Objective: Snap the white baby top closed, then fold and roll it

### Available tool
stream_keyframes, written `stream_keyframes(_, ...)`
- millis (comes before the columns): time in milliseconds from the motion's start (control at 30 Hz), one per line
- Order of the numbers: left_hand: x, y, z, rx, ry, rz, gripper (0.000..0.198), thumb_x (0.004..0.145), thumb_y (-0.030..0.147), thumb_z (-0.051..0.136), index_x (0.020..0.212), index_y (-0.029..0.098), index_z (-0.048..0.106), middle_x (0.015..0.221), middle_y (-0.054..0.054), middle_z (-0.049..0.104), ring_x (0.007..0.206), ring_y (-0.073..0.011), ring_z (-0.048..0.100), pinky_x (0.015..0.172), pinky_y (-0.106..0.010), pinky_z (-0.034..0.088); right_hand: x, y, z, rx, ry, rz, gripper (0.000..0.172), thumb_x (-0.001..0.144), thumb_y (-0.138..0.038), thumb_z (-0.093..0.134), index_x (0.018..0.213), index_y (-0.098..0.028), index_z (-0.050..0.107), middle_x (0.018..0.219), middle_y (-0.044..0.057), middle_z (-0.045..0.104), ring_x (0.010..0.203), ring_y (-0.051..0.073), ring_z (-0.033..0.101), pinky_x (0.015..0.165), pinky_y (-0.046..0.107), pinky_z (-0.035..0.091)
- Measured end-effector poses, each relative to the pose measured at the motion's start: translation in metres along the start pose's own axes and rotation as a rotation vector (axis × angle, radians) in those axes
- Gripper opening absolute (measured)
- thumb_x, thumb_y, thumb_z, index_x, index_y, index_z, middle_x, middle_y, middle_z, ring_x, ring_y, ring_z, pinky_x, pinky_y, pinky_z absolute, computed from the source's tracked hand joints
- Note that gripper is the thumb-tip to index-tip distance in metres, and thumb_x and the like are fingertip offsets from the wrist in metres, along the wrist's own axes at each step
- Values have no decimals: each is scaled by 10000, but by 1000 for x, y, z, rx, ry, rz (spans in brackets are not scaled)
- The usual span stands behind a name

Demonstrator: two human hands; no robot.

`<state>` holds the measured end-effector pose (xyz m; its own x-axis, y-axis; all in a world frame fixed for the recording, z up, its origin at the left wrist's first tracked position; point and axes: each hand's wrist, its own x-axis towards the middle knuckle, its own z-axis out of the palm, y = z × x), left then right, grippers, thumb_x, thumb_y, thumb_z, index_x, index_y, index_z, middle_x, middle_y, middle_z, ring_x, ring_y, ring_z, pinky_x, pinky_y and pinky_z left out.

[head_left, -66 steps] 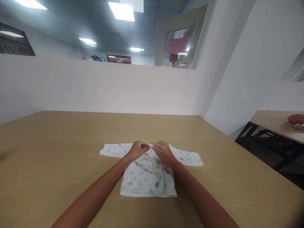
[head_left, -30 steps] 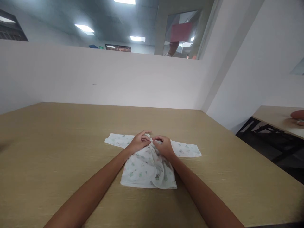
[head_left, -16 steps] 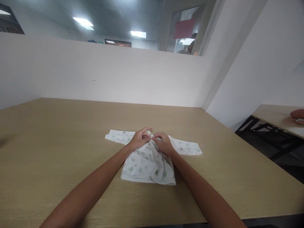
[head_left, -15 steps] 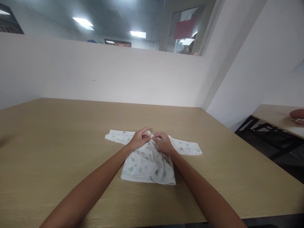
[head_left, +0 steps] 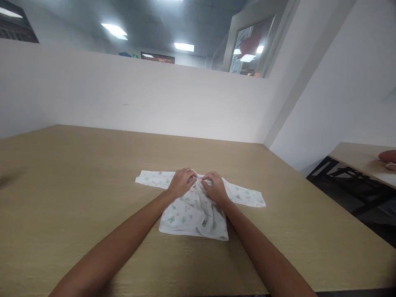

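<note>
Since the earlier frames the two hands have stayed together at the neck of the baby shirt [head_left: 193, 212], and only the view has shifted a little, with the doorway at the top sliding to the right.

Nearest the camera, both bare forearms reach forward over the table [head_left: 77, 173] and meet over the garment. The shirt lies flat on the wood near the middle of the table, front up, its lower hem toward the person and its two sleeves spread out to either side. It is white with small green and dark printed figures.

The left hand [head_left: 182, 182] rests on the upper left of the shirt's chest with fingers curled, pinching the cloth at the collar. The right hand [head_left: 214, 187] sits just beside it on the upper right, fingers bent and likewise gripping the fabric at the neck opening. The fingertips of the two hands almost touch; what exactly lies between them is too small to tell.

Beyond the shirt the tabletop runs back to a white partition [head_left: 139, 103]. To the right, well apart, stands a second table [head_left: 359, 159], and at its far edge part of another person's hand [head_left: 389, 156] shows. Above the partition are ceiling lights [head_left: 114, 29] and a glass doorway [head_left: 250, 49].
</note>
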<state>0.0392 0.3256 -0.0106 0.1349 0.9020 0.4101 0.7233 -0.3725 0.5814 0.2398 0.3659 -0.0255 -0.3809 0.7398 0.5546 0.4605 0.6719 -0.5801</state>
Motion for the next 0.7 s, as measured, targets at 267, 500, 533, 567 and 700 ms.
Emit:
stream_keyframes(267,-11,10,-7,17,-95,-15,149,823,267,623,728,160,669,771,-38,641,712,-132,511,678,-271,314,-10,-21,-21,-25,-205,38,207,810,-260,738,700,-178,583,737,9,634,664,145,529,664,280,399)
stream_keyframes(500,-15,18,-13,-101,-205,-76,167,806,322,668,832,184,759,939,-36,714,824,-141,618,738,-237,422,-6,-18,-32,21,-384,139,81,834,-205,665,766,-177,699,817,6,683,726,143,573,674,268,406)
stream_keyframes(533,-15,19,-13,-115,-221,-90,169,807,314,658,825,179,759,925,-38,714,815,-140,621,728,-233,426,-6,-17,-33,33,-394,148,92,842,-219,659,772,-177,700,822,6,683,732,144,573,671,266,405)
stream_keyframes(567,-14,20,-14,-126,-237,-104,171,808,303,645,817,176,758,908,-39,713,804,-139,622,717,-230,427,-6,-17,-34,44,-404,156,103,849,-231,651,775,-177,698,826,6,682,735,144,571,667,265,403)
stream_keyframes(700,-14,24,-12,-139,-293,-166,182,785,314,659,839,170,757,876,-36,706,769,-135,606,680,-223,410,-5,-14,-35,88,-431,166,142,868,-249,605,781,-176,690,825,8,673,725,141,553,647,259,390)
